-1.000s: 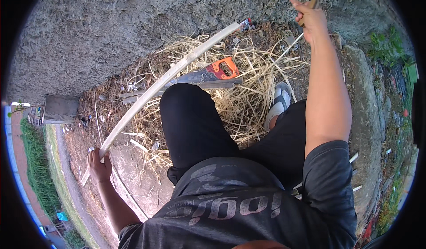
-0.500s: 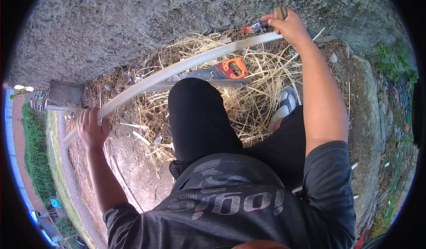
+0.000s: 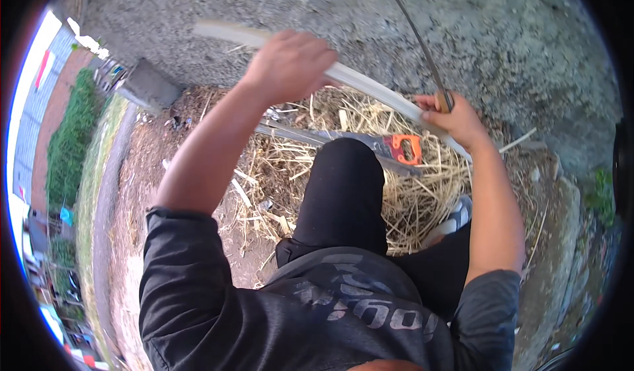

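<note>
A long, pale, flat strip of wood or bamboo slants across the picture in front of me, its far left end blurred by motion. My left hand is closed around the strip left of its middle. In my right hand I grip the wooden handle of a long, thin-bladed knife, whose dark blade points up toward the rough wall. The strip's right part passes beside the right fingers; whether they also hold it I cannot tell.
A handsaw with an orange handle lies on scattered straw-like shavings beyond my bent knee. A rough grey wall runs along the far side. A grey block stands at the wall's left, and a stone ledge borders the right.
My left hand has moved up and right along the strip, from near its left end. The strip's left end has swung upward. My right hand, with the knife, appears lower and farther right.
</note>
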Demonstrator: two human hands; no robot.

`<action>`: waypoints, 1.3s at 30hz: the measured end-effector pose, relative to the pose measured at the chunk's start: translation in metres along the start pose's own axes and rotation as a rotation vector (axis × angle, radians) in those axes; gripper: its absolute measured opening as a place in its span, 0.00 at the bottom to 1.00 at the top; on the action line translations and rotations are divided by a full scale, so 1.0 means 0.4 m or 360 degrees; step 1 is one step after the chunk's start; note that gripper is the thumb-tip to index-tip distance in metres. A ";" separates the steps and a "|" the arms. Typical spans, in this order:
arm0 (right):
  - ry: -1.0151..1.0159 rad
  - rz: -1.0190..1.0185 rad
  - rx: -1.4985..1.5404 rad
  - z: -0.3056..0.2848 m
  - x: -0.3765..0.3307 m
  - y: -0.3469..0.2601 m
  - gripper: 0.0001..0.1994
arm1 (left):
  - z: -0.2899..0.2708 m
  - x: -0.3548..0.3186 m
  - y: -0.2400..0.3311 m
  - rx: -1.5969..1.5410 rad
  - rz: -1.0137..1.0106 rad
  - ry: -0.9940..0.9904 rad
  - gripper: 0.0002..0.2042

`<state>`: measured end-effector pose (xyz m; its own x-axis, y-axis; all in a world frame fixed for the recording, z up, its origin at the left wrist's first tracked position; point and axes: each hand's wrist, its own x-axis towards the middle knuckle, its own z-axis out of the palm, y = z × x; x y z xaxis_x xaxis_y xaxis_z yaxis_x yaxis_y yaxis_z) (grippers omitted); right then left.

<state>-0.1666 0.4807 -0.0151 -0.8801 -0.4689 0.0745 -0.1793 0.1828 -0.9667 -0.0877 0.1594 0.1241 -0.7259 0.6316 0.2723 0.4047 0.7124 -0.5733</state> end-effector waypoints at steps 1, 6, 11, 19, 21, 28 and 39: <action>-0.0012 0.0047 0.0073 0.006 -0.004 -0.005 0.19 | -0.001 0.015 0.006 0.0033 -0.0028 0.0000 0.19; 0.0119 0.0110 -0.0135 0.023 -0.012 -0.022 0.18 | -0.019 0.066 0.021 -0.0028 0.0072 -0.0048 0.19; 0.0299 0.0079 0.0040 0.001 0.004 0.016 0.14 | 0.004 0.086 0.059 -0.0106 0.0023 0.0546 0.20; 0.0749 -0.0216 0.0273 0.048 0.056 -0.036 0.12 | 0.255 0.010 0.378 -0.1592 -0.0954 0.0351 0.40; 0.0904 -0.0344 0.0321 0.048 0.082 -0.017 0.11 | 0.263 0.058 0.442 -0.1780 -0.0927 0.0107 0.44; 0.1066 -0.0621 0.0752 0.083 0.105 -0.137 0.12 | 0.326 0.211 0.523 -0.1999 -0.0871 0.0411 0.41; 0.1254 -0.0935 0.1213 0.051 0.085 -0.258 0.15 | 0.290 0.319 0.502 -0.2015 -0.1065 0.0817 0.27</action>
<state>-0.1691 0.4284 0.0821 -0.8244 0.3842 0.4157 -0.5660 -0.5509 -0.6133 -0.1636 0.3474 -0.0460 -0.8058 -0.0597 0.5892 0.4792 0.5189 0.7079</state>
